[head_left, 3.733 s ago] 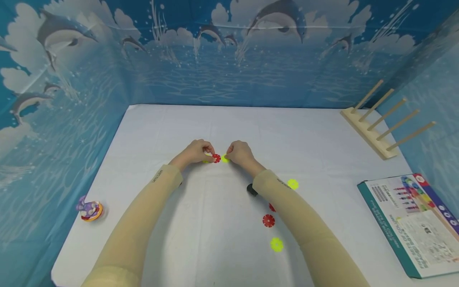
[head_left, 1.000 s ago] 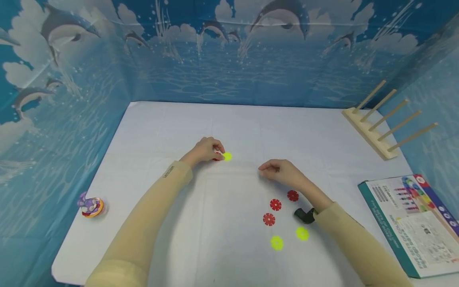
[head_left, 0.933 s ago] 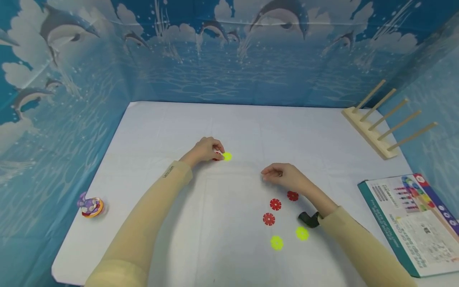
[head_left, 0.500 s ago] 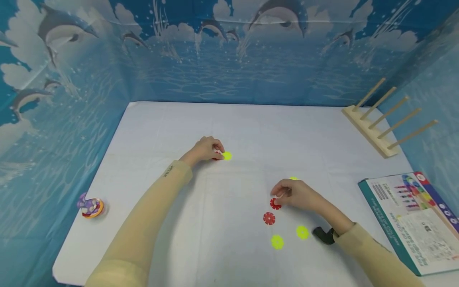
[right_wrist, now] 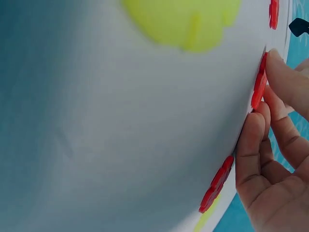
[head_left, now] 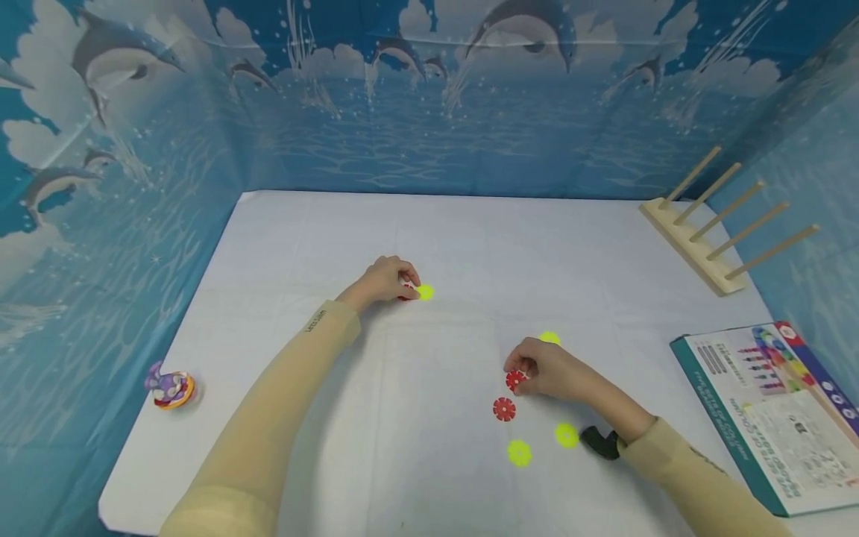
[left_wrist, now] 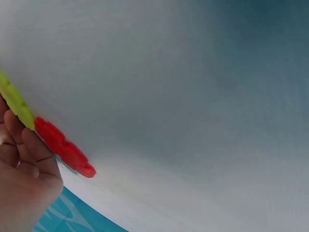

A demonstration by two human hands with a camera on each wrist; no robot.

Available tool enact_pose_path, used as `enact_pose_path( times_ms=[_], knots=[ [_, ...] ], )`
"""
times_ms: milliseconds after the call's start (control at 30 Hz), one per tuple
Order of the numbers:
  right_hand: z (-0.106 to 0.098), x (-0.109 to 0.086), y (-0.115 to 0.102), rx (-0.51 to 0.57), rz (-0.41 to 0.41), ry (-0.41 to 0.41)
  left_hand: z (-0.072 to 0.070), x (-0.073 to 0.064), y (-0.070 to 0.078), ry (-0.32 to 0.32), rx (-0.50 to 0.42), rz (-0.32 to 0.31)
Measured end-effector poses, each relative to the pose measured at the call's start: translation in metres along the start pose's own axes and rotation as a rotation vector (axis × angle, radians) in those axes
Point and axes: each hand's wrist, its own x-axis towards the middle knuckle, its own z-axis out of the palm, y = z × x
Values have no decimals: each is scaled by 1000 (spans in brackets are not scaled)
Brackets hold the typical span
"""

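My left hand point(head_left: 385, 280) pinches a short row of flower-shaped plastic discs at mid-table: a red one point(left_wrist: 65, 147) and a yellow one point(left_wrist: 17, 101) sit end to end, partly covered by the fingers in the head view. Nearer and to the right, my right hand point(head_left: 553, 369) has its thumb and fingers at opposite edges of a red flower disc point(head_left: 514, 380) lying on the white cloth. Another red disc point(right_wrist: 216, 186) shows by the fingers in the right wrist view; the hand hides it from the head camera.
One red disc point(head_left: 504, 409) and yellow discs point(head_left: 519, 453) lie around the right hand, one yellow disc point(head_left: 549, 338) just beyond it. A wooden peg rack point(head_left: 694, 246) stands back right, a flat box point(head_left: 772, 418) front right, a purple toy point(head_left: 169, 385) at left.
My right hand has left the yellow disc at the row, moved right and nearer, and closed its fingertips on a red disc. The left hand shifted slightly right, then held still.
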Motion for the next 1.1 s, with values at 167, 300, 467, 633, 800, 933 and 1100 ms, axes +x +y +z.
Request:
enact_pose_path(
  times_ms=[167, 300, 467, 633, 800, 933, 1100],
  knots=[
    [0, 2, -2, -19, 8, -3, 0, 0, 0, 6, 6, -1],
    [0, 3, -5, -22, 22, -5, -1, 0, -1, 8, 6, 1],
    [-1, 3, -9, -29, 60, -11, -1, -1, 0, 3, 0, 0],
    [-5, 3, -12, -38, 90, -27, -2, -1, 2, 5, -10, -3],
    [-13, 7, -12, -12, 108, -92, -1, -2, 2, 8, 2, -2],
    [-22, 19, -12, 34, 122, -108, 0, -2, 2, 10, 1, -5],
    [-31, 42, -18, 81, 144, -51, -1, 0, 3, 14, -5, -5]
  ],
)
